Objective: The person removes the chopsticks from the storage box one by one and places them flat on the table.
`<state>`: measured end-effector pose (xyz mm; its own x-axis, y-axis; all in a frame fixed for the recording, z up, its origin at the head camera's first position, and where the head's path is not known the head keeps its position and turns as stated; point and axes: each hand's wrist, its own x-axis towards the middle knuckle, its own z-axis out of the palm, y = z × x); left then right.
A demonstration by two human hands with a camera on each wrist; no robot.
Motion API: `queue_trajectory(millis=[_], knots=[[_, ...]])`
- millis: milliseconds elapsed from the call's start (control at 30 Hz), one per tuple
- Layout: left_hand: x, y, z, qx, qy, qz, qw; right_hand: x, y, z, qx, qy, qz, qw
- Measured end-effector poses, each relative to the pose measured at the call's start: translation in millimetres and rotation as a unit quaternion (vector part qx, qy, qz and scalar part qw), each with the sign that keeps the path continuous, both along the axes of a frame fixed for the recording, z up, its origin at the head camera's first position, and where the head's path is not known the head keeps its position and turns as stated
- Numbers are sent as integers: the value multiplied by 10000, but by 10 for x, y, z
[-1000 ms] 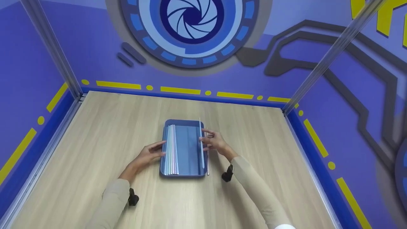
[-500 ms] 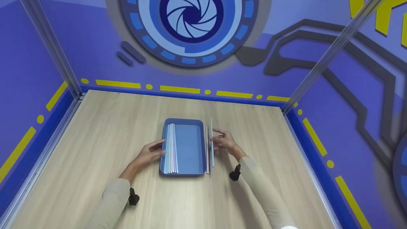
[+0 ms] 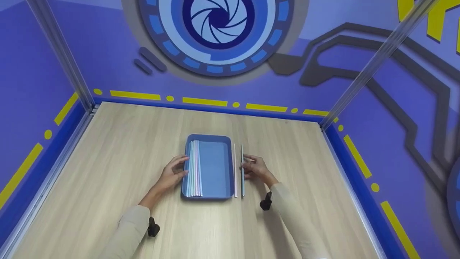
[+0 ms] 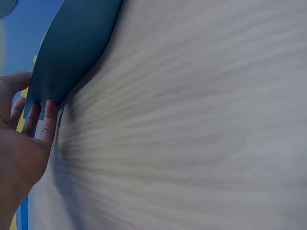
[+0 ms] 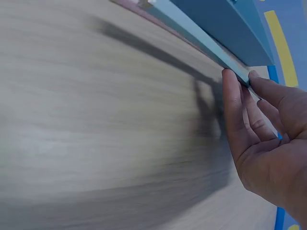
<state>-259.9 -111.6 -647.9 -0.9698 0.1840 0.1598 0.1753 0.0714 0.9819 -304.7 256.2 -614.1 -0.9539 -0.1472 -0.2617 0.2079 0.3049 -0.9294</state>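
A shallow blue tray (image 3: 215, 169) stands mid-table, with several thin pastel sticks (image 3: 194, 171) lined up along its left side. My left hand (image 3: 172, 172) rests its fingertips on the tray's outer left wall. In the left wrist view, those fingers (image 4: 49, 122) touch the tray's side (image 4: 79, 48) with little bend. Right of the tray, my right hand (image 3: 256, 168) pinches a thin light-blue stick (image 3: 243, 187) between thumb and fingertips, as the right wrist view also shows. Between that stick and the tray lies a pinkish stick (image 3: 235, 180). The sticks' exact kind is unclear.
The wooden tabletop (image 3: 143, 126) is bounded by a blue back wall (image 3: 258, 84) and side walls. Metal posts (image 3: 66, 61) rise at the rear corners. Each wrist carries a small black device (image 3: 266, 201).
My right hand has carried the light-blue stick from over the tray's right edge out to the right, then nearer and down beside the pinkish stick. My left hand has stayed at the tray.
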Motion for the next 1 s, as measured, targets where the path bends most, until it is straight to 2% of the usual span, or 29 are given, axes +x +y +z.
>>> queue_trajectory(millis=[167,300,400,600,867,1000], knots=[[10,29,-60,-539,649,62,9964,-6,-48,-72,217,13,-183,9996],[21,28,-91,-556,811,173,9950,-23,-75,-107,377,181,-69,9991],[35,13,-93,-466,675,159,9965,-36,-86,-117,501,260,67,9984],[53,-11,-67,-463,312,163,9983,-63,-115,-106,726,324,69,9968],[95,16,-107,-344,242,261,9988,-41,-157,-74,834,412,113,9956],[121,28,-116,-182,20,287,9994,-37,-146,-94,945,434,142,9945]])
